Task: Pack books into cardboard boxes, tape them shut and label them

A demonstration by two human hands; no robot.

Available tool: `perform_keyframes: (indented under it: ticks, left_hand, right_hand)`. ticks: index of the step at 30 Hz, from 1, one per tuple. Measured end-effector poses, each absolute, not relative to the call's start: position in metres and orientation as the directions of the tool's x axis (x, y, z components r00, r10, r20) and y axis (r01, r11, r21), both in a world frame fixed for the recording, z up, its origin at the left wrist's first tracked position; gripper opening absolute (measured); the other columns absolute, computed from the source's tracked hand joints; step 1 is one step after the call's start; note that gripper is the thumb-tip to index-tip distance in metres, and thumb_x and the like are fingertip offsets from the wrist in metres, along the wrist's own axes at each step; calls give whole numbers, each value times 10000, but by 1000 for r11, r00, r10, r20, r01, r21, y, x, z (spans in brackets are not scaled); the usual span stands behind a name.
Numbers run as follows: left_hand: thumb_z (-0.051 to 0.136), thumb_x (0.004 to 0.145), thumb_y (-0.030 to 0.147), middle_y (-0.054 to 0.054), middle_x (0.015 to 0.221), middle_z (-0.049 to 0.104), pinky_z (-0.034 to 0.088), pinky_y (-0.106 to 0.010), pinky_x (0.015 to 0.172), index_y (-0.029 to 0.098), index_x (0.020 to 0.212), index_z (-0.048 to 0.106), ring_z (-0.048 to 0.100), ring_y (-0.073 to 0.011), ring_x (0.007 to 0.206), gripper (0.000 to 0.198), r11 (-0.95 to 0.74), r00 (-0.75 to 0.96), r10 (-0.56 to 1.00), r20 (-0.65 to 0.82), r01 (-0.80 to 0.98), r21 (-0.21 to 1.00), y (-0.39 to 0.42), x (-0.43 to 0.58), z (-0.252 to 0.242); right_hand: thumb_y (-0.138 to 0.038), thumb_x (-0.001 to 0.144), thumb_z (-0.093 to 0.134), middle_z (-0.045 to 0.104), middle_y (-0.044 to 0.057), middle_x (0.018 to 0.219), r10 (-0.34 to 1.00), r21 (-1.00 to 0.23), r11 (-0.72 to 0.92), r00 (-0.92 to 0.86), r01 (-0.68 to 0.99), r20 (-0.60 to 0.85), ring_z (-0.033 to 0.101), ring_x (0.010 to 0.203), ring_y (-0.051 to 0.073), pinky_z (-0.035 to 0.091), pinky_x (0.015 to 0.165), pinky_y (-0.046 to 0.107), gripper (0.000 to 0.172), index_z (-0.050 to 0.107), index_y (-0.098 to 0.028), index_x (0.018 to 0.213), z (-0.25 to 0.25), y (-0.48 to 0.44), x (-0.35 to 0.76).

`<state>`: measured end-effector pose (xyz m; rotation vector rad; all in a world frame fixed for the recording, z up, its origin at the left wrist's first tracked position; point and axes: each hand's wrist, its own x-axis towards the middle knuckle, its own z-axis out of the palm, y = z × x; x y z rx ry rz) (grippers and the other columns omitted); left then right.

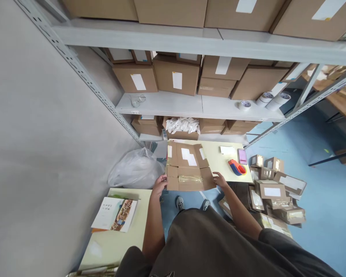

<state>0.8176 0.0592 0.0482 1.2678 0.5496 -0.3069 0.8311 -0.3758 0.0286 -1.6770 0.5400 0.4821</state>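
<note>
The left hand [160, 185] sits at the left edge of an unfolded cardboard mailer box [186, 165] lying flat on the bench [219, 161]; whether it grips, I cannot tell. The right hand [220, 180] lies open, fingers extended, against the box's right flap. An orange-and-blue tape dispenser [237, 167] stands just beside the box, and small cardboard boxes [272, 188] lie heaped on the floor to the right.
</note>
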Motion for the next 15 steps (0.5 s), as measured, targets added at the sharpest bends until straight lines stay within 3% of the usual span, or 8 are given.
perform_keyframes:
  ticks: [3,5,7,9,10,12,15]
  left_hand:
    - [881,577,254,-55,976,780,552,-317,736,210,1054,718,747,-256,921,506,333,826,199,-528,450,829,21,820,58]
    - [866,631,288,-55,1027,781,547,-316,758,227,1136,706,746,-252,972,534,372,825,248,-508,403,836,-15,824,67]
    - [861,700,314,-85,1113,775,554,-338,814,237,1252,682,743,-261,1050,586,380,840,256,-479,368,849,-57,828,77]
    - [855,780,352,-135,1245,746,559,-367,894,246,1379,629,728,-265,1139,648,387,863,249,-439,327,862,-100,831,87]
    - [861,806,380,-156,1294,725,558,-375,917,253,1422,605,722,-263,1164,679,391,877,242,-415,304,869,-119,832,92]
    - [880,837,439,-199,1369,678,558,-402,956,251,1478,575,719,-269,1198,734,401,931,135,-339,262,878,-147,838,98]
    - [894,852,478,-230,1431,628,561,-426,975,250,1493,587,718,-280,1220,746,351,960,6,-282,261,899,-147,856,105]
  right_hand:
    - [-312,593,748,701,81,1219,-99,-840,-362,913,-403,-396,667,1159,342,538,1018,549,676,644,-314,1261,35,-373,838]
    - [-278,584,800,636,112,1458,78,-846,-498,961,-192,-264,526,1429,393,410,1204,595,762,679,-320,1335,44,-370,837]
    - [-278,572,859,580,108,1573,295,-867,-499,940,-3,-172,404,1551,424,300,1285,632,859,682,-326,1410,54,-362,830]
    - [-339,658,864,575,93,1599,365,-907,-414,927,81,-84,422,1555,412,298,1292,645,818,674,-340,1454,61,-352,820]
    - [-379,740,826,594,86,1585,319,-927,-365,947,86,-38,467,1530,393,324,1285,637,724,684,-345,1449,64,-348,815]
    - [-441,896,688,671,81,1495,102,-964,-262,994,50,23,571,1444,363,403,1250,615,483,740,-348,1367,67,-347,809]
    - [-537,902,675,788,104,1266,-181,-986,-164,983,14,44,658,1312,402,456,1205,617,365,826,-317,1152,69,-368,811]
